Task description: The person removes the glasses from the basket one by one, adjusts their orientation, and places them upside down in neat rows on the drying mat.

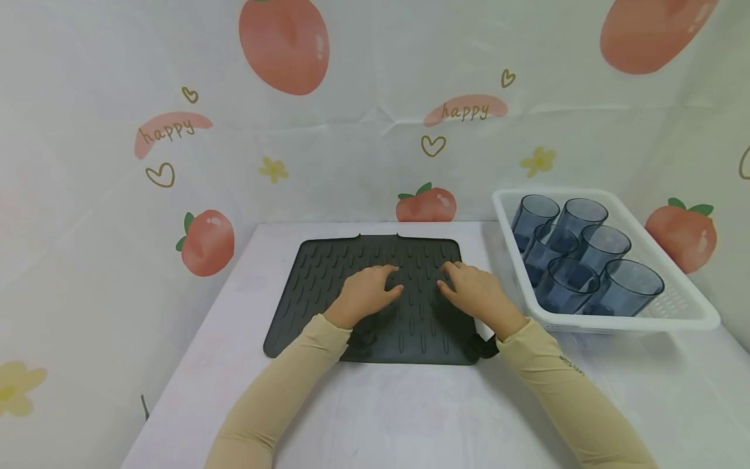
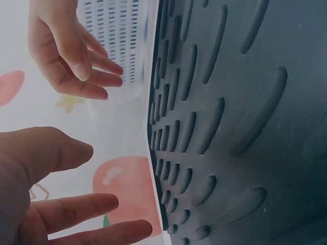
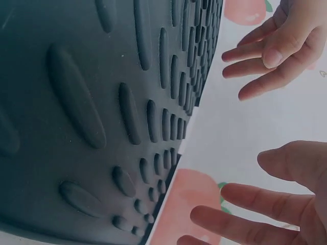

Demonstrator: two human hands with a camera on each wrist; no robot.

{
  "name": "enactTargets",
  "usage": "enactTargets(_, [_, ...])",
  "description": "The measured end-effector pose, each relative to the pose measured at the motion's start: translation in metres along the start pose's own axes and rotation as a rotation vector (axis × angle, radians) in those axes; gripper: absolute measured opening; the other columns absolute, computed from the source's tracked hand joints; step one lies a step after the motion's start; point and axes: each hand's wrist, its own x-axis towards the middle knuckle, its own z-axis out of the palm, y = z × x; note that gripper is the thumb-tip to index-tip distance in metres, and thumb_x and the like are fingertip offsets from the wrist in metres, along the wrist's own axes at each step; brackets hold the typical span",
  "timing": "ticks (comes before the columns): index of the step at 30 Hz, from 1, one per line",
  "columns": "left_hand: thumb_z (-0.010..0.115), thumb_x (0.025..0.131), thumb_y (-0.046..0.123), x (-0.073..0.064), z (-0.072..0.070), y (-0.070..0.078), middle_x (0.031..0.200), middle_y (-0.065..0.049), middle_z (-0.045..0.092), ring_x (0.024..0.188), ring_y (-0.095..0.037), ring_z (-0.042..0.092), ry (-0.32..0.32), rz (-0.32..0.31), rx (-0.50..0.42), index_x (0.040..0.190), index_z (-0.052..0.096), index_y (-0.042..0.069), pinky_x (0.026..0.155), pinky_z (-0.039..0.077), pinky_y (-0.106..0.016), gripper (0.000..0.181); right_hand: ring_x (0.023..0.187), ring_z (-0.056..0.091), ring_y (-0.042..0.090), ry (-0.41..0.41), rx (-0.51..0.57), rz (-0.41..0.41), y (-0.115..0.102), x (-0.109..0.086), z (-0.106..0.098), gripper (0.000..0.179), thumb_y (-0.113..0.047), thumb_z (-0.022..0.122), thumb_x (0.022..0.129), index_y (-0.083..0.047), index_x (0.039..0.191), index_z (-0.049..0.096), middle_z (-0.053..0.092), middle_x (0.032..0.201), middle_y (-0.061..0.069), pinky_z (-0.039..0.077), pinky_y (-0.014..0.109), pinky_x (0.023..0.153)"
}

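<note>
A dark rubbery mat (image 1: 375,254) with rows of raised oval ridges lies flat on the white table. My left hand (image 1: 364,293) hovers over its middle, fingers relaxed and thumb spread apart. Over the mat's right side is my right hand (image 1: 471,290), its fingers loosely extended towards the left. Both hands hold nothing. In the left wrist view the left hand (image 2: 61,189) shows a gap between thumb and fingers, above the ridged surface. The right wrist view shows the right hand (image 3: 271,199) likewise spread, with the left hand opposite it.
At the right stands a white plastic basket (image 1: 691,312) with perforated walls. Several blue-tinted clear glasses (image 1: 633,286) stand or lean inside it. Behind the table (image 1: 398,417) hangs a white backdrop (image 1: 351,169) printed with fruit, hearts and flowers.
</note>
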Motion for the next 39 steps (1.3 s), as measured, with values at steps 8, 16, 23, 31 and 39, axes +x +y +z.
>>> enactTargets(8, [0.063,0.093,0.040,0.002,0.004,-0.006,0.124,-0.006,0.065,0.075,-0.012,0.065,-0.036,-0.006,-0.098,0.136,0.057,0.017,0.057,0.051,-0.029,0.049,0.090,0.067,0.027,0.006,0.016,-0.006,-0.002,-0.002,-0.001,0.031,-0.033,0.060,0.095,-0.010,0.114,0.064,0.068,0.108,0.009,0.056,0.046,0.073])
enactTargets(16, [0.063,0.093,0.037,-0.001,0.007,-0.010,0.125,-0.007,0.064,0.108,-0.022,0.064,-0.066,-0.002,-0.223,0.134,0.057,0.017,0.084,0.055,-0.042,0.046,0.100,0.065,0.026,-0.018,0.099,0.013,-0.006,-0.005,-0.005,0.032,-0.033,0.060,0.096,-0.010,0.118,0.063,0.065,0.111,0.009,0.055,0.048,0.080])
enactTargets(23, [0.064,0.094,0.032,-0.007,0.008,-0.014,0.123,-0.005,0.065,0.111,-0.021,0.061,-0.065,0.019,-0.341,0.132,0.059,0.018,0.089,0.054,-0.042,0.041,0.103,0.063,0.030,0.024,0.162,0.021,-0.009,-0.010,-0.010,0.034,-0.031,0.059,0.096,-0.008,0.121,0.061,0.062,0.119,0.014,0.054,0.051,0.082])
enactTargets(31, [0.065,0.093,0.027,-0.008,0.012,-0.025,0.117,-0.002,0.065,0.108,-0.020,0.063,-0.026,0.032,-0.552,0.131,0.059,0.014,0.088,0.054,-0.039,0.041,0.108,0.061,0.032,0.059,0.238,0.016,-0.009,-0.015,-0.013,0.038,-0.033,0.058,0.097,-0.006,0.124,0.058,0.060,0.122,0.015,0.052,0.051,0.087])
enactTargets(39, [0.069,0.091,0.020,-0.014,0.012,-0.028,0.125,-0.003,0.063,0.115,-0.022,0.060,-0.047,0.061,-0.697,0.129,0.060,0.015,0.095,0.052,-0.042,0.040,0.115,0.057,0.034,0.154,0.308,-0.040,-0.007,-0.021,-0.023,0.042,-0.029,0.060,0.096,-0.002,0.129,0.054,0.058,0.124,0.018,0.049,0.051,0.095])
